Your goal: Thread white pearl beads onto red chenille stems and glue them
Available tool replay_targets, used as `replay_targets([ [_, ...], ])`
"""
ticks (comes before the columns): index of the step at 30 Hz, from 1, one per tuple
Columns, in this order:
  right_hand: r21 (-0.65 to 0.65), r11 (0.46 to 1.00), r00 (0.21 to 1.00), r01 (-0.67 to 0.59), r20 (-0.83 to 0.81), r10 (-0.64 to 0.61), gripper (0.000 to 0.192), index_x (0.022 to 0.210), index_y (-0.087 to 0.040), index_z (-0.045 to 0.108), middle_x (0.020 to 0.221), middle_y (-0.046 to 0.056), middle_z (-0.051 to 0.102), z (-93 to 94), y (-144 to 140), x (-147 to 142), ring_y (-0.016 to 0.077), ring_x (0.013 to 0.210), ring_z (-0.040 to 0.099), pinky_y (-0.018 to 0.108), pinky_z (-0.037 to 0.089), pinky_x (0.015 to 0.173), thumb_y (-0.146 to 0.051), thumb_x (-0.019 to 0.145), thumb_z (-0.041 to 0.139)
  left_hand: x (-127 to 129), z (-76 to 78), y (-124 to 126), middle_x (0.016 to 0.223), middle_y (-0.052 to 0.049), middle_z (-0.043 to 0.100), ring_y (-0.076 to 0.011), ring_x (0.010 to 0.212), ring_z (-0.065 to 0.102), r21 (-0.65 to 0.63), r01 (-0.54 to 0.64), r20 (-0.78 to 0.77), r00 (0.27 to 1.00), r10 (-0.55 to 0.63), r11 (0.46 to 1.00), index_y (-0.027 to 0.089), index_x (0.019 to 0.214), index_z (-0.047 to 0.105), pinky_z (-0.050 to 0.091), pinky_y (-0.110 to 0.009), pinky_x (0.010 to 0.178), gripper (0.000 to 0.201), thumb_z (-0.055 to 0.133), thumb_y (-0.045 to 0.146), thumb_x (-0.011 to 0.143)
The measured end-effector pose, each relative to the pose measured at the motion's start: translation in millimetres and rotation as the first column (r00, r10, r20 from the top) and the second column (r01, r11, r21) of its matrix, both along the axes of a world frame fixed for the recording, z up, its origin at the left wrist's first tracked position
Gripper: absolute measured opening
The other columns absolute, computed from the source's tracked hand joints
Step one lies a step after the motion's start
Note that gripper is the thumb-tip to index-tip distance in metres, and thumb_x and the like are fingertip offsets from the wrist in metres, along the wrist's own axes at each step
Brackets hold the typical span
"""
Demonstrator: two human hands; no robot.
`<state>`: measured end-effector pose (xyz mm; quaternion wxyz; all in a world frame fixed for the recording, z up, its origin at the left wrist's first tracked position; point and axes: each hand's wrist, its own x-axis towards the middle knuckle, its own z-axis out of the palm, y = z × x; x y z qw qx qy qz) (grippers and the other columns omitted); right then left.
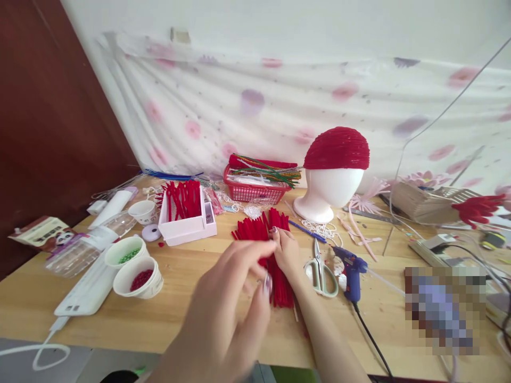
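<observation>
A person's two bare hands work over a pile of red pipe cleaners [275, 255] lying mid-table on a wooden table [191, 319]. The right hand [285, 250] rests on the pile, fingers curled down onto the stems; whether it grips any cannot be told. The left hand [227, 314], close to the camera and blurred, hovers just beside the pile with fingers loosely spread, holding nothing visible.

Right of the pile lie scissors [321, 271] and a blue glue gun [351, 271]. Behind stands a white mannequin head [329, 194] wearing a red cap [337, 149], beside a red basket [255, 189] of mixed stems. At left, a white box [186, 226] holds more red stems, and two cups [136, 266] hold beads. No writing is legible; a patch at right is pixelated.
</observation>
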<state>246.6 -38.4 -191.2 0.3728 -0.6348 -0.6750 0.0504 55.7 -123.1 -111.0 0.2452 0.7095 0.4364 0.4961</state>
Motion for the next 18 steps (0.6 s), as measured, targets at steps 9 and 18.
replay_targets([
  [9,0.004,0.991,0.978,-0.135,0.159,0.133,0.021,0.107,-0.016,0.068,0.107,0.01,0.071,4.4,-4,-9,0.0266,0.113,0.061,0.051,0.042,0.101,-0.021,0.101,0.049,25,-83.0,79,0.139,-0.021,0.057,-0.0216,0.123,0.061,-0.5,-0.053,0.011,0.998,0.068,0.864,0.013,0.133,0.039,0.049,-0.034,0.102,0.043,0.05,0.021,0.093],
  [18,-0.032,0.974,0.962,-0.226,0.152,0.228,0.035,0.117,-0.013,0.067,0.113,0.018,0.069,2.4,-14,-15,0.0305,0.115,0.058,0.055,0.037,0.106,-0.013,0.094,0.04,17,-88.0,73,0.151,-0.02,0.041,-0.0271,0.143,0.037,-0.402,-0.069,-0.067,0.997,0.046,0.913,0.012,0.141,0.032,0.032,-0.043,0.118,0.073,0.065,0.025,0.078],
])
